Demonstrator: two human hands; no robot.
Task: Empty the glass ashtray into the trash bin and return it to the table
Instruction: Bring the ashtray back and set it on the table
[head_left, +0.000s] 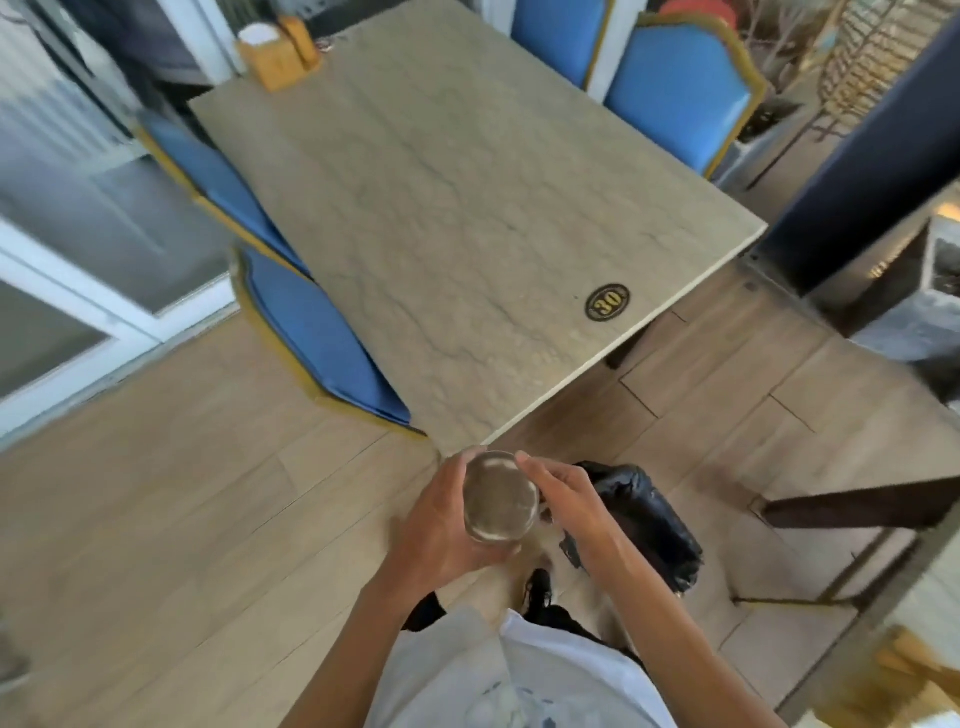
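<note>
The round glass ashtray (500, 498) is held in the air just below the near corner of the marble table (467, 218). My left hand (441, 525) cups it from the left and underneath. My right hand (563, 499) touches its right rim with the fingers curled along it. The ashtray's inside looks greyish; I cannot tell if anything is in it. A trash bin lined with a black bag (644, 519) stands on the floor right behind my right hand, partly hidden by it.
Blue chairs with gold frames (317, 338) stand along the table's left side, with others (675, 93) at its far right. A wooden napkin holder (278, 52) sits at the far corner. A "30" badge (607, 302) marks the table. A dark post (857, 171) rises at right.
</note>
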